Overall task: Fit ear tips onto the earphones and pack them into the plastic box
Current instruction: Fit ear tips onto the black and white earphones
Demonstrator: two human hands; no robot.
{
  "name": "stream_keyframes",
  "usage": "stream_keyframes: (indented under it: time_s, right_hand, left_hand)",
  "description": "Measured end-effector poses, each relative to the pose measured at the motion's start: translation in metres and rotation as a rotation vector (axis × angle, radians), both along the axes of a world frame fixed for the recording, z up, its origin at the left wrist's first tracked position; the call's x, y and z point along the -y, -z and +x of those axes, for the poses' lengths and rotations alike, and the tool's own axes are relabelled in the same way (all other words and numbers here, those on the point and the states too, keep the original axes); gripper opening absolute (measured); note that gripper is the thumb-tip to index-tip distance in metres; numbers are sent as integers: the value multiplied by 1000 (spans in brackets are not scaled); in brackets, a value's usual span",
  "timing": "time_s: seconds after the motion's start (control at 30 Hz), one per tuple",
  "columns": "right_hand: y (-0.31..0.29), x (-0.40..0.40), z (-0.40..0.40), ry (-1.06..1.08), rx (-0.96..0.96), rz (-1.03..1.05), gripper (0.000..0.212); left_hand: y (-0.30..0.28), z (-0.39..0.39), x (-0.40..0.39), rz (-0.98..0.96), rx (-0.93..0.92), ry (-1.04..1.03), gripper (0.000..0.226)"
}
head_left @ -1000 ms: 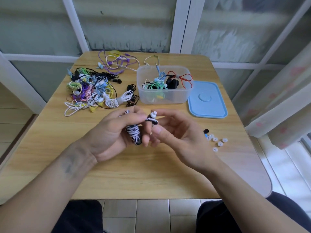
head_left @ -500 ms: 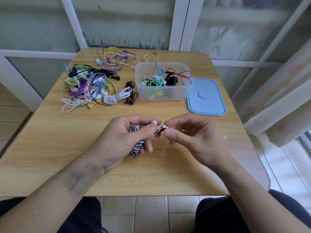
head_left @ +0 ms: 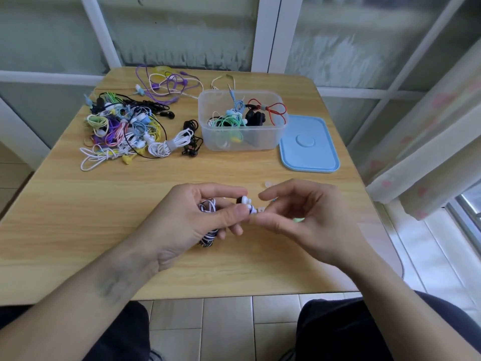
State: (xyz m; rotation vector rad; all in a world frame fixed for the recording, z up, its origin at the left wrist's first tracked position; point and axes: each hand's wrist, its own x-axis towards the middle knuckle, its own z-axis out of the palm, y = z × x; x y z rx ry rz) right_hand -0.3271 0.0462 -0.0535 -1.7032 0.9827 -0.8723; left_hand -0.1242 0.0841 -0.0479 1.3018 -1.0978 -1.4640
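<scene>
Both hands (head_left: 197, 220) (head_left: 309, 222) on striped earphones (head_left: 208, 230)

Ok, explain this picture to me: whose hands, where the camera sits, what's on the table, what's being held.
No machine here: a person's two bare hands, filmed by a camera worn on their head, looking down. On the wooden table lie a pile of tangled earphones, a clear plastic box already holding some, and its blue lid beside it. The left hand grips a coiled black-and-white earphone; the right hand pinches at its earbud, apparently fitting a tip.
</scene>
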Motion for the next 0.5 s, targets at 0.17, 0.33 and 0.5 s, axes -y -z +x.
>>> stream_keyframes:
  time_s: [0.17, 0.33, 0.5]
  right_hand:
    - [1, 22, -34, 235, -312, -241, 8]
    - [19, 24, -17, 63, -584, -404, 18]
    - [29, 27, 4, 1, -652, -509, 8]
  left_hand:
    - [-2, 2, 5, 62, -151, -115, 30]
    - [-1, -1, 7, 79, -125, -167, 28]
    - [-2, 2, 5, 82, -104, -185, 25]
